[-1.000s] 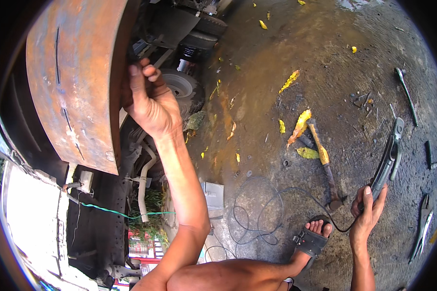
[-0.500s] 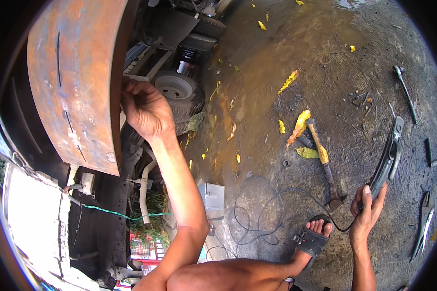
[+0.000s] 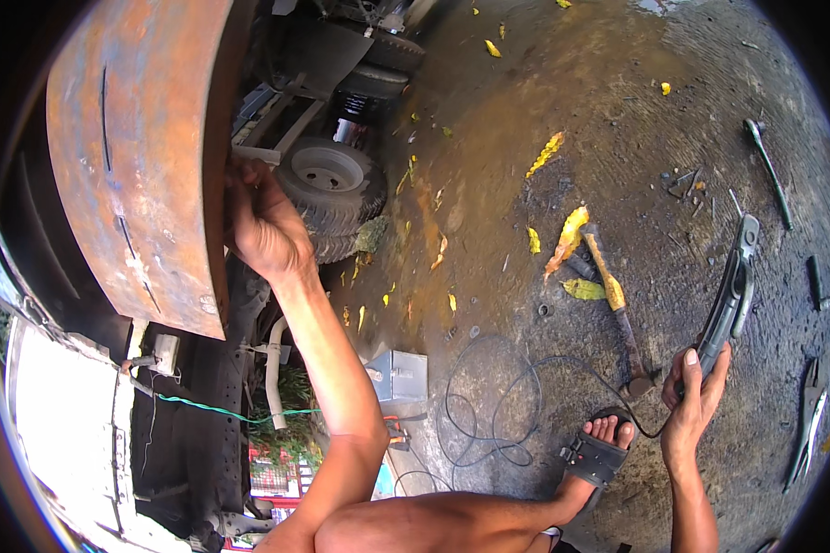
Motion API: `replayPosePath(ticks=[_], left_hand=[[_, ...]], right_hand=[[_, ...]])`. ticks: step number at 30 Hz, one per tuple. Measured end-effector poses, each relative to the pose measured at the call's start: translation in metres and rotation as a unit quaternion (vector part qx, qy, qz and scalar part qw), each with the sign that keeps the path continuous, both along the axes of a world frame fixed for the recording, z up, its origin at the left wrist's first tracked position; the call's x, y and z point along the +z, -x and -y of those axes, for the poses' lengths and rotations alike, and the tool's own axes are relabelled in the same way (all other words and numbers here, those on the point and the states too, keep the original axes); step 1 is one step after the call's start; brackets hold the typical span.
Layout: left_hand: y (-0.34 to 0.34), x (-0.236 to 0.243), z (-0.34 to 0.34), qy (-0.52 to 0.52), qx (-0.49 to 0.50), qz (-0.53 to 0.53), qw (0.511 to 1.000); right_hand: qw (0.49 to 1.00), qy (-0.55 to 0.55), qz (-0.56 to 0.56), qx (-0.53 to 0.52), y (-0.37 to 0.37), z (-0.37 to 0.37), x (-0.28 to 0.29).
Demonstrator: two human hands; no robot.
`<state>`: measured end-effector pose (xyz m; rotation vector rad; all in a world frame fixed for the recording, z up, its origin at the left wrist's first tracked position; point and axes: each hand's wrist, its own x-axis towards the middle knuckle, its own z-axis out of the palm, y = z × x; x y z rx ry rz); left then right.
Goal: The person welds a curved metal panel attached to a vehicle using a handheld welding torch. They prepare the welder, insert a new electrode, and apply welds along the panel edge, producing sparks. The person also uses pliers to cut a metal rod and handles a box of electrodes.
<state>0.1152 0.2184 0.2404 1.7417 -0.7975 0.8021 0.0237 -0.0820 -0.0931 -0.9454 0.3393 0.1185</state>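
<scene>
Right hand (image 3: 693, 398) low, near a sandalled foot (image 3: 596, 453), fingers wrapped around the lower end of a long curved grey metal bar (image 3: 733, 293) that runs up and away over oily concrete ground (image 3: 544, 83). Wooden-handled hammer (image 3: 615, 304) just left of it; open ground beyond. Left hand (image 3: 260, 223) raised, fingers curled behind the edge of a rusty curved steel fender (image 3: 138, 157). 1 small tyre (image 3: 330, 189) just past it.

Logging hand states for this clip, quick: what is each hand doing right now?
Left hand: closed on the rusty fender edge.
Right hand: closed around a curved metal part.
</scene>
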Motion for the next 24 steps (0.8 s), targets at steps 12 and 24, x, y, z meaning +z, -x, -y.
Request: replayPosePath(ticks=[12,24], left_hand=[[0.001,0.006,0.004,-0.018,0.009,0.007,1.0],[0.003,-0.016,0.024,0.009,0.093,0.05,0.994]], right_hand=[[1.0,-0.005,0.009,0.012,0.0,-0.009,-0.001],[1.0,-0.017,-0.003,0.025,-0.001,-0.016,0.003]])
